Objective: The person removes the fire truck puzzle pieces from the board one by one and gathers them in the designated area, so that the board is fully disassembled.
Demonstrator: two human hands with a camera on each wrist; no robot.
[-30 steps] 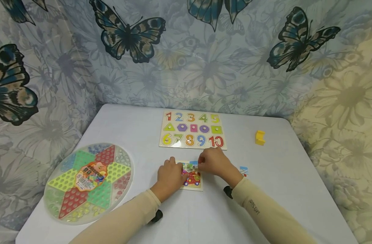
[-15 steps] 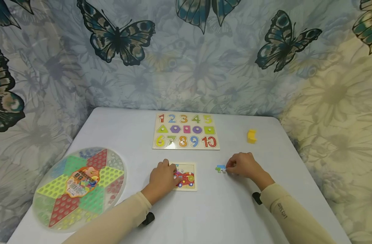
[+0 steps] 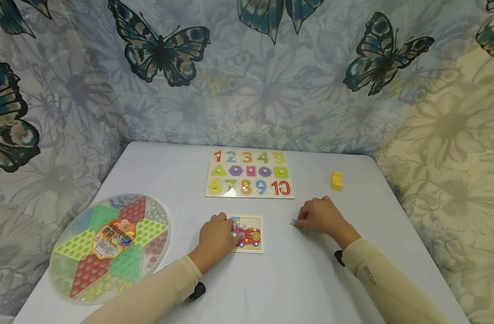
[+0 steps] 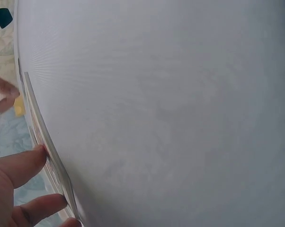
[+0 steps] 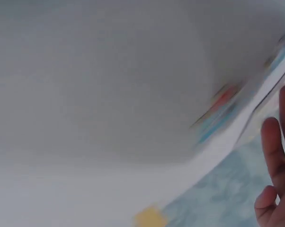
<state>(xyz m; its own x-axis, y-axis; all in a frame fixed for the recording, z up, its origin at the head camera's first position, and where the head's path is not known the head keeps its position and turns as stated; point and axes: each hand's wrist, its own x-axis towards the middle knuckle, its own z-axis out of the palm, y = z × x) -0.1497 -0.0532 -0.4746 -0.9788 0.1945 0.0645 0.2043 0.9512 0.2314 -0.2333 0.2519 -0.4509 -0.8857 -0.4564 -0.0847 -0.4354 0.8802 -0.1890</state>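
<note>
In the head view my left hand (image 3: pixel 215 236) lies over the left side of a small wooden jigsaw puzzle (image 3: pixel 253 237) with a red vehicle picture. The left wrist view shows its thumb (image 4: pixel 29 163) on the puzzle's face and fingers at the edge. Farther right, my right hand (image 3: pixel 321 218) pinches a small blue and green puzzle piece (image 3: pixel 294 223), mostly covered by the fingers. A blurred red and blue puzzle piece (image 5: pixel 221 108) lies on the table in the right wrist view; the right hand hides it from the head view.
A number and shape board (image 3: pixel 250 173) lies behind the puzzle. To the left is a round board (image 3: pixel 109 247) with coloured star points. A yellow block (image 3: pixel 337 181) sits at the back right. Butterfly-patterned cloth (image 3: pixel 271 99) hangs behind the white table (image 3: pixel 271 288).
My right hand has moved right, away from the puzzle, with the blue and green piece, which now looks tilted. The puzzle's upper right shows bare wood. My left hand stays on the puzzle.
</note>
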